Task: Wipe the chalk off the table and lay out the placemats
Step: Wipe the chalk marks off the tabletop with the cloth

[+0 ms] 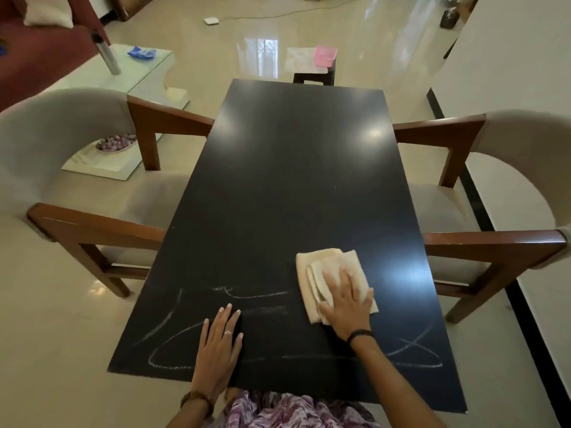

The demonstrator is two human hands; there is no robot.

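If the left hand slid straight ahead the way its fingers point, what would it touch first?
Probably the chalk marks just beyond the left hand, then the line above. After that, bare table. The cloth lies off to the right.

Both forearms are bare. The left hand (217,350) wears a small ring on one finger and a brown beaded bracelet at the wrist; the right hand (346,307) wears a thin black wristband. At 6 o'clock shows purple-and-white patterned clothing (290,410).
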